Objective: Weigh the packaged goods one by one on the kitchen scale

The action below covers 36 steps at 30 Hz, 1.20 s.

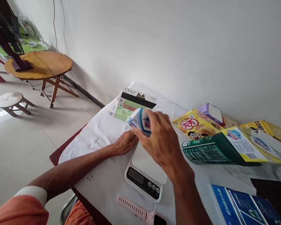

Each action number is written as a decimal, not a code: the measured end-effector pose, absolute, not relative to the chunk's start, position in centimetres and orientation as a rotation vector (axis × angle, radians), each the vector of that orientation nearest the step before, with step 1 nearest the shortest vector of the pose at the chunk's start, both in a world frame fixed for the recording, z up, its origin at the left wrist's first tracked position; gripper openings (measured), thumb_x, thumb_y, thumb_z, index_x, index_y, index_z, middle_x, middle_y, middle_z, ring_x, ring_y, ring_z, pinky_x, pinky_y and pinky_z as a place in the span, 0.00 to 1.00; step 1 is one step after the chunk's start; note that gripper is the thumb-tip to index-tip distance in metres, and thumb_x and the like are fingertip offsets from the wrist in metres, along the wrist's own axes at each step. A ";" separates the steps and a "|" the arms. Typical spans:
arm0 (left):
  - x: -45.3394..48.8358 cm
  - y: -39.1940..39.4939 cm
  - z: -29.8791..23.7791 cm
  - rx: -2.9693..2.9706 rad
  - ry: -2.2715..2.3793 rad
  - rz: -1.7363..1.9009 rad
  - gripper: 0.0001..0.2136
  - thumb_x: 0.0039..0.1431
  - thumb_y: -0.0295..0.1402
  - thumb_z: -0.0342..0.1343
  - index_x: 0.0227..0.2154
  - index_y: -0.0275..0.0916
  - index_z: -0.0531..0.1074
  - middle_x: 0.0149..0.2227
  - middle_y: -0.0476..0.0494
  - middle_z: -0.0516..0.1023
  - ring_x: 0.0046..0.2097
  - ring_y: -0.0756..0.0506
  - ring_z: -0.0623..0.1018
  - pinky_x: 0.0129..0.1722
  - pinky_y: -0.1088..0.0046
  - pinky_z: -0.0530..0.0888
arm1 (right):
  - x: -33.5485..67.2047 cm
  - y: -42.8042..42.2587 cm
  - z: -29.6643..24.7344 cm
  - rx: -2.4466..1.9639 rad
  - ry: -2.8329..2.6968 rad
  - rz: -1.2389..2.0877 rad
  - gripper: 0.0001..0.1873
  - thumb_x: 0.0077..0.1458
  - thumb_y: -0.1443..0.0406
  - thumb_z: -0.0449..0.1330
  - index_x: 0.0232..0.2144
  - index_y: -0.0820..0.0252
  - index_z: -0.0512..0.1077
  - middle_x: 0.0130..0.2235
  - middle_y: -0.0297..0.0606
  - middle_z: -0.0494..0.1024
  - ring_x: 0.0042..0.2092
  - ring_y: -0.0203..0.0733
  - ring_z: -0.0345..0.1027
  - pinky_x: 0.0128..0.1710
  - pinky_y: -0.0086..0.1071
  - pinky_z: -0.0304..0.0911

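Note:
My right hand (160,139) is closed around a small white, blue and red carton (139,120), held in the air above the far end of a white digital kitchen scale (145,172). My left hand (125,142) rests on the white cloth (100,147) just left of the scale, its fingers tucked under the carton and hidden. The scale's platform is bare. Behind the carton lies a stack of flat boxes (131,104), black on top and green below.
Right of the scale lie a green and yellow box (224,147), a yellow snack box (196,123), a purple pack (210,113) and blue boxes (245,206). A pink smartwatch (140,212) lies at the near edge. A round wooden table (41,64) and stool (9,100) stand at left.

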<state>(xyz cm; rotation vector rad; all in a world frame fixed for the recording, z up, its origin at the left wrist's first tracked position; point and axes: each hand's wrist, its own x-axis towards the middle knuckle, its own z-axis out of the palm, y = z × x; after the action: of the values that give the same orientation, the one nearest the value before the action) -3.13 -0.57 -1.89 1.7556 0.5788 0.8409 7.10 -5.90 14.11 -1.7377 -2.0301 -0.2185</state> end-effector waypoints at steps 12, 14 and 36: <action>-3.8 -0.7 -0.1 1.747 0.631 0.769 0.21 0.72 0.42 0.44 0.56 0.34 0.71 0.51 0.34 0.81 0.52 0.40 0.81 0.56 0.62 0.75 | 10.7 -15.7 6.8 -2.071 -1.885 -0.101 0.27 0.65 0.51 0.57 0.58 0.62 0.65 0.45 0.49 0.76 0.47 0.58 0.71 0.43 0.49 0.71; -3.7 -0.7 -0.1 1.749 0.639 0.763 0.22 0.72 0.44 0.44 0.56 0.34 0.71 0.51 0.34 0.81 0.52 0.39 0.81 0.56 0.61 0.75 | 10.7 -15.9 6.9 -2.100 -1.851 -0.073 0.32 0.62 0.50 0.61 0.61 0.62 0.63 0.49 0.51 0.75 0.49 0.60 0.70 0.44 0.51 0.71; -3.7 -0.8 1.5 1.907 0.808 0.662 0.28 0.66 0.56 0.46 0.54 0.40 0.73 0.52 0.40 0.82 0.53 0.37 0.80 0.58 0.60 0.74 | 11.4 -19.2 9.0 -2.073 -1.558 0.195 0.30 0.54 0.65 0.68 0.58 0.60 0.66 0.50 0.46 0.76 0.51 0.51 0.71 0.51 0.44 0.72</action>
<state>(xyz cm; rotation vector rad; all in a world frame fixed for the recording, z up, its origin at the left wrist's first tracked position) -3.70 -0.82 1.45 1.9073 0.8081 0.6621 11.44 -19.21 8.97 -2.0730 -1.5577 0.1946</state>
